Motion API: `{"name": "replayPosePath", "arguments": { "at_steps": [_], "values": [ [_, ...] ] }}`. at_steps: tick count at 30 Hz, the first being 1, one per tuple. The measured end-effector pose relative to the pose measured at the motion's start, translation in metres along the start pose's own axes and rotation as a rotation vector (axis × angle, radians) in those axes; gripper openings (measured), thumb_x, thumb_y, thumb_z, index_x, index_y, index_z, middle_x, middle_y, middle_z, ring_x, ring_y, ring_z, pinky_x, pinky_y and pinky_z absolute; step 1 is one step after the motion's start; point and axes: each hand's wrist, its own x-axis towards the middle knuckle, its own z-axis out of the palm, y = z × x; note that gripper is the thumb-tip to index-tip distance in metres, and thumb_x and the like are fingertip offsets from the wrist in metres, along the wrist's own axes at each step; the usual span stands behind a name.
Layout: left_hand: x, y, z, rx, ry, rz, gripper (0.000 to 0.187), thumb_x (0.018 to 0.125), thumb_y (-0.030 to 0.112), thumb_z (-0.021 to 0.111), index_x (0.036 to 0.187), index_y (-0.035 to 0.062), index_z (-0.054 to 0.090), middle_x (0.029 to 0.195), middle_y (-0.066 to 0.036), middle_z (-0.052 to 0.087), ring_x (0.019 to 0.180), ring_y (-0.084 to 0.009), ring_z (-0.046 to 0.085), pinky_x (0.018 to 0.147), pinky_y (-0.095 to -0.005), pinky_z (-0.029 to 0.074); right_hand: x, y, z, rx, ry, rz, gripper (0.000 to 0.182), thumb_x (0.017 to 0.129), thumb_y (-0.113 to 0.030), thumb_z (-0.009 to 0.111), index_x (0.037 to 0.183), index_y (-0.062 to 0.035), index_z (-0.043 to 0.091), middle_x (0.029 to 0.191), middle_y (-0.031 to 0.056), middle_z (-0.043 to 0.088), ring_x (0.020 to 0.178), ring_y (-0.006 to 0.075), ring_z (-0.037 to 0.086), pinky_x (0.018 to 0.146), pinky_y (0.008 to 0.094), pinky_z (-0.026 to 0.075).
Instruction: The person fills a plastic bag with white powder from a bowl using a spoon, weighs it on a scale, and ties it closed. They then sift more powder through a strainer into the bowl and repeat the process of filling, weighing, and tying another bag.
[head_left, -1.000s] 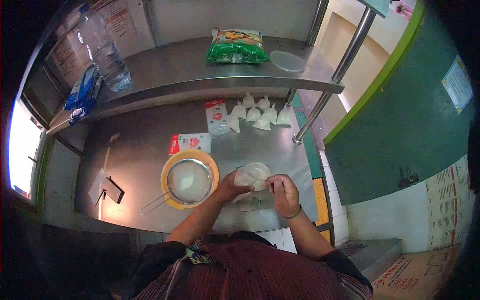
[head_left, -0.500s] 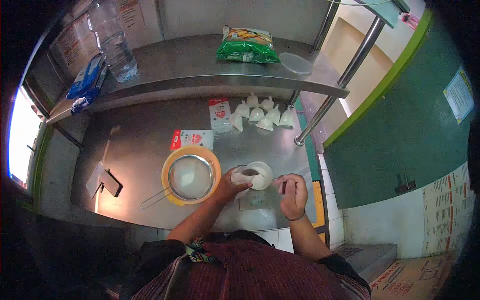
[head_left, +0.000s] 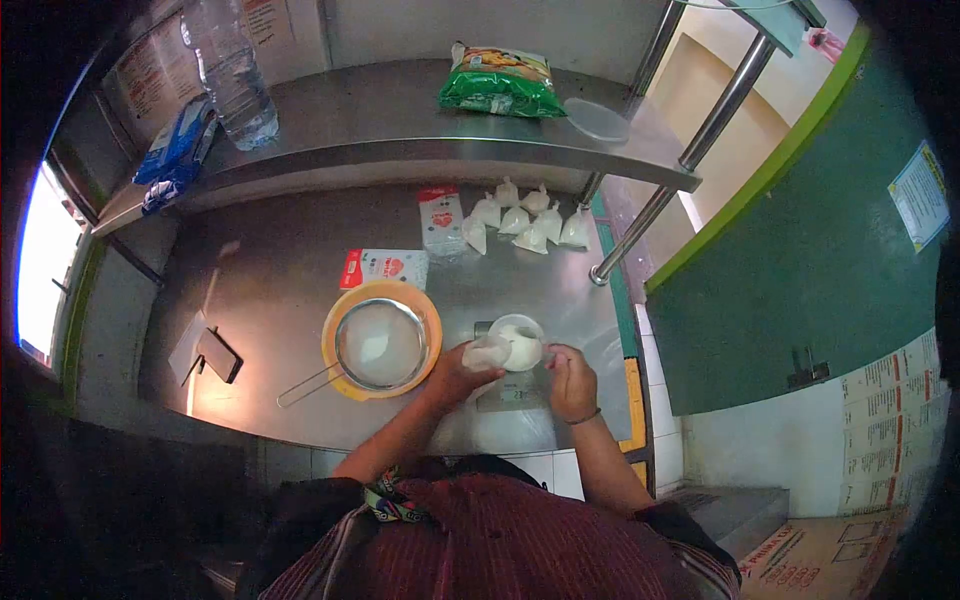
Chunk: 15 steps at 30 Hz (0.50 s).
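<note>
My left hand (head_left: 460, 376) is closed around a small clear plastic bag (head_left: 486, 352), its mouth held beside a white bowl (head_left: 524, 326). White powder fills part of the bowl, which stands on a flat kitchen scale (head_left: 512, 397). My right hand (head_left: 573, 386) pinches the handle of a spoon (head_left: 547, 353) at the bowl's right side; the spoon's head is hard to make out against the powder. Left of my hands, a metal sieve (head_left: 380, 345) with white powder in it rests on an orange basin (head_left: 432, 312).
Several tied bags of white powder (head_left: 514, 221) stand at the back near two red-and-white packets (head_left: 440, 215) (head_left: 385, 268). A phone (head_left: 220, 356) leans at the left. Overhead runs a steel shelf (head_left: 350, 150) with a water bottle (head_left: 235, 85), a green packet (head_left: 502, 92) and a lid (head_left: 597, 120).
My right hand has moved slightly left and the spoon has gone from the bag's mouth down to the bowl. My left hand stays in place with the plastic bag.
</note>
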Motion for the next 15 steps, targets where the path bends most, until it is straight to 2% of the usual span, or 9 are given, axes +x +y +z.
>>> {"name": "replayPosePath", "arguments": {
  "at_steps": [1, 3, 5, 9, 13, 15],
  "values": [
    [-0.001, 0.004, 0.001, 0.034, -0.011, -0.029, 0.056, 0.078, 0.03, 0.083, 0.124, 0.0036, 0.063, 0.113, -0.01, 0.07, 0.102, -0.0195, 0.065, 0.092, -0.0344, 0.051, -0.001, 0.0, 0.001, 0.002, -0.001, -0.001, 0.025, 0.105, -0.018, 0.043, 0.11, 0.0002, 0.06, 0.099, 0.0141, 0.069, 0.081, 0.0223, 0.067, 0.073, 0.034, 0.054],
    [-0.001, 0.003, 0.001, 0.068, -0.019, -0.059, 0.059, 0.077, 0.032, 0.084, 0.124, 0.0042, 0.063, 0.112, -0.011, 0.07, 0.101, -0.0202, 0.066, 0.091, -0.0348, 0.051, -0.002, -0.001, 0.003, -0.084, -0.102, -0.089, 0.026, 0.1, -0.017, 0.05, 0.115, 0.0002, 0.063, 0.105, 0.0203, 0.069, 0.099, 0.0369, 0.067, 0.088, 0.0426, 0.053],
    [0.004, -0.013, 0.002, 0.151, -0.041, -0.115, 0.063, 0.075, 0.035, 0.086, 0.126, 0.0053, 0.063, 0.111, -0.011, 0.07, 0.1, -0.0196, 0.066, 0.09, -0.035, 0.051, -0.004, 0.003, 0.008, -0.1, -0.131, -0.098, 0.026, 0.1, -0.016, 0.049, 0.114, 0.0, 0.063, 0.108, 0.0202, 0.069, 0.103, 0.0371, 0.065, 0.091, 0.0425, 0.052],
    [0.011, -0.036, 0.002, 0.152, -0.037, -0.082, 0.066, 0.074, 0.038, 0.086, 0.126, 0.0054, 0.062, 0.109, -0.011, 0.07, 0.098, -0.0192, 0.066, 0.09, -0.0348, 0.051, -0.007, 0.011, 0.019, -0.052, -0.133, -0.097, 0.025, 0.101, -0.015, 0.048, 0.114, -0.0008, 0.064, 0.112, 0.02, 0.068, 0.109, 0.0362, 0.064, 0.098, 0.0422, 0.049],
    [0.004, -0.015, 0.002, 0.112, -0.032, -0.096, 0.065, 0.074, 0.036, 0.086, 0.125, 0.004, 0.062, 0.108, -0.01, 0.071, 0.097, -0.019, 0.066, 0.09, -0.0346, 0.051, -0.01, 0.018, 0.019, 0.002, -0.118, -0.142, 0.024, 0.103, -0.012, 0.044, 0.115, 0.0001, 0.061, 0.111, 0.0192, 0.068, 0.102, 0.0323, 0.067, 0.09, 0.0389, 0.053],
    [0.003, -0.01, 0.002, 0.119, -0.041, -0.102, 0.065, 0.074, 0.035, 0.087, 0.125, 0.0036, 0.062, 0.108, -0.01, 0.071, 0.097, -0.0188, 0.066, 0.09, -0.0345, 0.051, -0.014, 0.017, 0.015, 0.137, -0.16, -0.018, 0.025, 0.104, -0.013, 0.042, 0.116, 0.0006, 0.06, 0.107, 0.0171, 0.069, 0.096, 0.0291, 0.069, 0.088, 0.0377, 0.054]
  ]
}}
